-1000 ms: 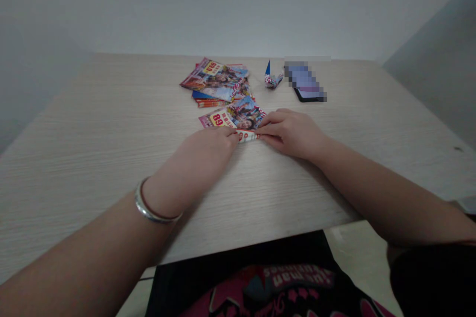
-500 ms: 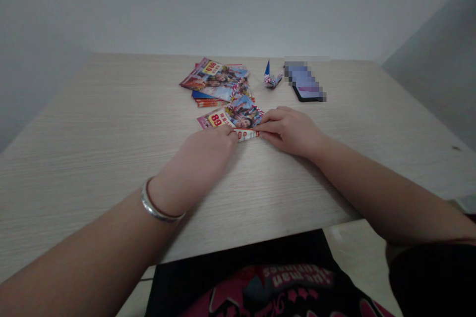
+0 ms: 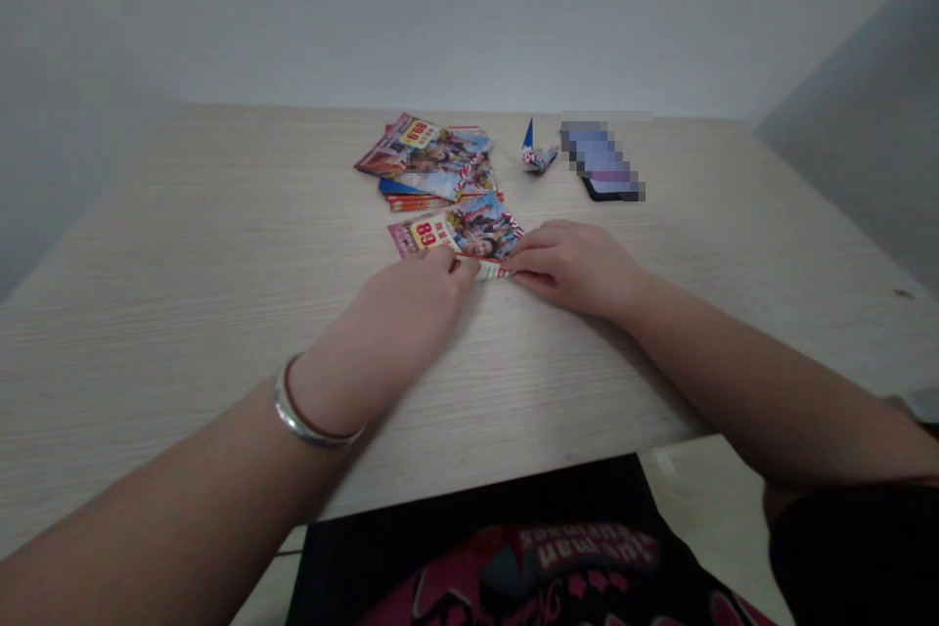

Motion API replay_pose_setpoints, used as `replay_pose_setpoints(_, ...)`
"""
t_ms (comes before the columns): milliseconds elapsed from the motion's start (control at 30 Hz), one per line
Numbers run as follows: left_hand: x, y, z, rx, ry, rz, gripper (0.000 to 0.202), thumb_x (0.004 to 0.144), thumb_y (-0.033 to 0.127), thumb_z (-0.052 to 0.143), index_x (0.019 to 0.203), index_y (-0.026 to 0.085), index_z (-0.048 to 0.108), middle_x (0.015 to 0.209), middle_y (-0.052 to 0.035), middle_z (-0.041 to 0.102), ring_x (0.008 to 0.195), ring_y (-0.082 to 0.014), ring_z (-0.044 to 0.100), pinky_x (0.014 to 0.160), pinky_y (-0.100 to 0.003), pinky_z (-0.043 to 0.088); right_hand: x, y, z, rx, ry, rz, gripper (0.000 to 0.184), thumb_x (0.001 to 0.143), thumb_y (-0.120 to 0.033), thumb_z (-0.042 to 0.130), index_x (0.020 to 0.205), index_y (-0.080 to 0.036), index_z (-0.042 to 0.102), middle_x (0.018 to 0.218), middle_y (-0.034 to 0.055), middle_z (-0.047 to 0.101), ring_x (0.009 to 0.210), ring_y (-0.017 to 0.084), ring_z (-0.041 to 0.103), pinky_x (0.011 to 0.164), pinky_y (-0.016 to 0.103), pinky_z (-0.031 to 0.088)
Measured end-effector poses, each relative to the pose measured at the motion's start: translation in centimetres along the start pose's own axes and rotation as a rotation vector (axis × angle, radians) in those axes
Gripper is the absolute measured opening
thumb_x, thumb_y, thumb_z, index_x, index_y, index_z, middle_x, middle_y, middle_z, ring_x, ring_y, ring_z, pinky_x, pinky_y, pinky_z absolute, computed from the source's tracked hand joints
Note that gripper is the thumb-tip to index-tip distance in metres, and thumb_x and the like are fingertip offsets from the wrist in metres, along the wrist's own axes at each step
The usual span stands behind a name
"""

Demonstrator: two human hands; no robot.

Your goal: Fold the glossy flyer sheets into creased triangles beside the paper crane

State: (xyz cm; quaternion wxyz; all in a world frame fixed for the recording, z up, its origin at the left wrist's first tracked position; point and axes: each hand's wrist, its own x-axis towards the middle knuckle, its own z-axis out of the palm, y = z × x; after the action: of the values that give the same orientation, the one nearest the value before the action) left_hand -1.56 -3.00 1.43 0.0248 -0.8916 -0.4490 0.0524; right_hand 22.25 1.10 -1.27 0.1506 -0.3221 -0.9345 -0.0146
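Note:
A printed flyer (image 3: 469,225) lies on the table with its near edge folded up, so a narrow white strip shows along the fold. My left hand (image 3: 418,308) has its fingers closed on the left part of that folded edge, and its palm hides some of the paper. At the right end of the fold, my right hand (image 3: 576,264) pinches the edge between thumb and fingers. Just behind the flyer is a stack of similar flyers (image 3: 440,166), with a blue sheet and orange edges showing under the top one.
A folded paper figure (image 3: 539,158) with a pointed blue tip stands right of the stack. Beside it lies a phone (image 3: 605,166), partly blurred out. The pale wooden table (image 3: 220,264) meets a wall at its back edge.
Both hands have shifted very slightly toward me along with the flyer. Less of the white folded strip shows between them, as the left hand's fingers have slid right along it.

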Motion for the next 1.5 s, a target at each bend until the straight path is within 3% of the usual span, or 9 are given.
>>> replay_pose_setpoints(67, 0.0, 0.1, 0.1, 0.016, -0.010, 0.008, 0.045, 0.104, 0.010, 0.037, 0.143, 0.008, 0.060, 0.132, -0.0202, 0.067, 0.109, -0.0305, 0.071, 0.088, -0.042, 0.059, 0.0, -0.1, 0.1, 0.009, 0.018, -0.017, 0.021, 0.099, -0.024, 0.062, 0.104, -0.021, 0.082, 0.107, 0.0079, 0.081, 0.097, 0.021, 0.071, 0.084, 0.033, 0.050)
replay_pose_setpoints(267, -0.2, 0.6, -0.2, 0.008, -0.051, 0.039, 0.046, 0.102, 0.012, 0.042, 0.144, 0.002, 0.060, 0.139, -0.0218, 0.064, 0.125, -0.0307, 0.065, 0.110, -0.043, 0.052, 0.0, -0.4, 0.1, -0.001, -0.002, -0.003, 0.023, 0.100, -0.025, 0.062, 0.103, -0.019, 0.083, 0.105, 0.0102, 0.079, 0.096, 0.022, 0.070, 0.081, 0.034, 0.051)
replay_pose_setpoints(500, -0.5, 0.7, 0.3, -0.028, 0.035, 0.035, 0.048, 0.102, 0.013, 0.043, 0.147, 0.009, 0.058, 0.130, -0.0213, 0.065, 0.115, -0.0324, 0.067, 0.094, -0.043, 0.058, 0.1, -0.2, 0.1, 0.022, -0.017, 0.010, 0.021, 0.100, -0.028, 0.064, 0.104, -0.023, 0.083, 0.102, 0.0076, 0.078, 0.094, 0.021, 0.068, 0.080, 0.033, 0.048)
replay_pose_setpoints(633, -0.5, 0.9, 0.6, -0.036, 0.041, 0.027, 0.046, 0.101, 0.014, 0.043, 0.142, 0.002, 0.060, 0.127, -0.0238, 0.066, 0.118, -0.0357, 0.065, 0.103, -0.050, 0.055, 0.2, 0.1, 0.3, 0.056, -0.003, 0.003, 0.021, 0.100, -0.028, 0.063, 0.102, -0.022, 0.083, 0.100, 0.0078, 0.078, 0.093, 0.021, 0.067, 0.082, 0.033, 0.048)
replay_pose_setpoints(767, -0.3, 1.4, 0.7, -0.032, 0.036, 0.043, 0.049, 0.103, 0.018, 0.042, 0.145, -0.003, 0.056, 0.142, -0.0273, 0.061, 0.131, -0.0382, 0.059, 0.109, -0.052, 0.052, 0.3, 0.3, 0.4, 0.060, 0.000, -0.018, 0.022, 0.100, -0.028, 0.063, 0.102, -0.021, 0.084, 0.100, 0.0086, 0.078, 0.093, 0.021, 0.068, 0.084, 0.034, 0.049)
replay_pose_setpoints(867, -0.3, 1.6, 0.5, -0.040, 0.015, 0.026, 0.048, 0.104, 0.020, 0.043, 0.145, -0.002, 0.055, 0.142, -0.0277, 0.061, 0.131, -0.0389, 0.060, 0.106, -0.053, 0.055, 0.3, 0.3, 0.4, 0.053, 0.001, -0.017, 0.023, 0.101, -0.029, 0.062, 0.105, -0.021, 0.084, 0.101, 0.0081, 0.078, 0.094, 0.021, 0.068, 0.084, 0.034, 0.049)
replay_pose_setpoints(1033, -0.1, 1.2, 0.9, -0.049, 0.075, 0.021, 0.045, 0.102, 0.012, 0.041, 0.141, 0.002, 0.059, 0.138, -0.0254, 0.063, 0.127, -0.0380, 0.063, 0.106, -0.053, 0.055, 0.3, 0.3, 0.6, 0.029, -0.002, -0.015, 0.026, 0.103, -0.030, 0.060, 0.110, -0.022, 0.083, 0.101, 0.0090, 0.078, 0.093, 0.021, 0.066, 0.083, 0.034, 0.048)
replay_pose_setpoints(1267, 0.1, 0.8, 1.5, -0.078, 0.104, 0.062, 0.054, 0.107, 0.028, 0.041, 0.150, -0.002, 0.051, 0.154, -0.0280, 0.054, 0.142, -0.0402, 0.053, 0.116, -0.056, 0.047, 0.5, 0.1, 0.7, 0.044, 0.013, 0.061, 0.021, 0.100, -0.026, 0.063, 0.105, -0.020, 0.083, 0.098, 0.0080, 0.078, 0.095, 0.022, 0.068, 0.086, 0.035, 0.049)
replay_pose_setpoints(1500, -0.1, 1.1, 0.9, -0.058, 0.078, 0.042, 0.056, 0.109, 0.035, 0.045, 0.160, 0.013, 0.044, 0.161, -0.0276, 0.046, 0.145, -0.0431, 0.050, 0.112, -0.060, 0.048, 0.7, 0.0, 0.1, 0.064, -0.019, 0.106, 0.020, 0.096, -0.021, 0.064, 0.104, -0.020, 0.082, 0.100, 0.0080, 0.079, 0.096, 0.023, 0.069, 0.089, 0.036, 0.050)
